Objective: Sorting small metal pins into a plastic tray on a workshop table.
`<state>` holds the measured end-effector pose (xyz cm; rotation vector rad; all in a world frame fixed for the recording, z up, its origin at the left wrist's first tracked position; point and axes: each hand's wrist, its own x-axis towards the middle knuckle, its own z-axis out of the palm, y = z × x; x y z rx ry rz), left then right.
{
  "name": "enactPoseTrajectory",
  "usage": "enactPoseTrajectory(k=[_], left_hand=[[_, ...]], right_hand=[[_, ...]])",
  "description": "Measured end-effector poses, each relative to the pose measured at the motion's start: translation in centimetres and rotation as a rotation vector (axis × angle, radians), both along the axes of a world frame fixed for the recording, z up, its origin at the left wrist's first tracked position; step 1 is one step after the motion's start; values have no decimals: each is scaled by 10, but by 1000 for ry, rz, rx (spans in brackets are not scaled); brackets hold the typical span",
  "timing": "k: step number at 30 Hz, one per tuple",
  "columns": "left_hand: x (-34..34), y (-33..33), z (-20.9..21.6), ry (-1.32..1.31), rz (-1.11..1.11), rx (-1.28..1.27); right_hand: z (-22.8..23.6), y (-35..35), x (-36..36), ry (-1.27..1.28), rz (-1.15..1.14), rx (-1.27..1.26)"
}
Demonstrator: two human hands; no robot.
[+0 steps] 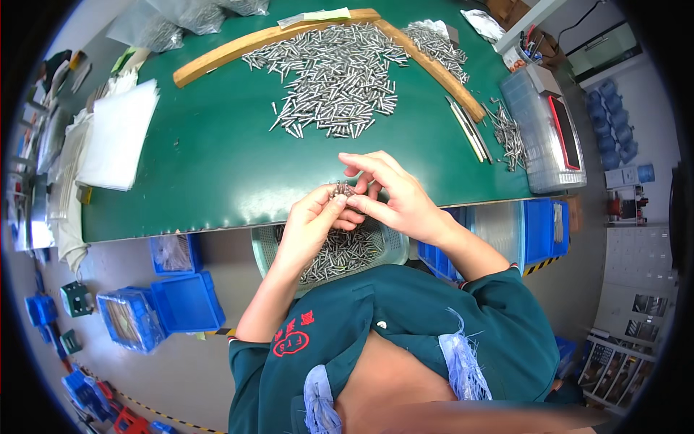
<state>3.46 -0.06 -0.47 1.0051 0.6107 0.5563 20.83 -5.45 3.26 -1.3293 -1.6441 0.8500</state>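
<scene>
Left hand curls closed round a small bundle of metal pins at the green table's near edge, pin tips pointing away, while the right hand, fingers half-spread, pinches the same bundle from its right side, both equally close.

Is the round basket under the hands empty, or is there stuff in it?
Not empty. The round basket holds many small metal pins, piled below the left hand and right hand.
</scene>
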Motion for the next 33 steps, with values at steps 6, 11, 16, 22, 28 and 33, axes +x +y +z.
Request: enactPoseTrajectory(k=[6,11,16,22,28,33], left_hand=[[0,0,-4,-43,29,-78],[-2,1,-3,-1,46,-30],[-6,10,-2,88,38,-74],[-7,10,-4,62,66,-143],[-6,11,-4,47,47,-144],[-5,11,-3,70,49,-121]], right_hand=[[-1,2,-4,-133,-24,133],[-2,2,-3,-77,-56,160],[-4,14,21,-91,-148,88],[-36,71,143,-392,-527,202],[-26,103,239,-697,-768,207],[15,89,142,-120,-475,78]])
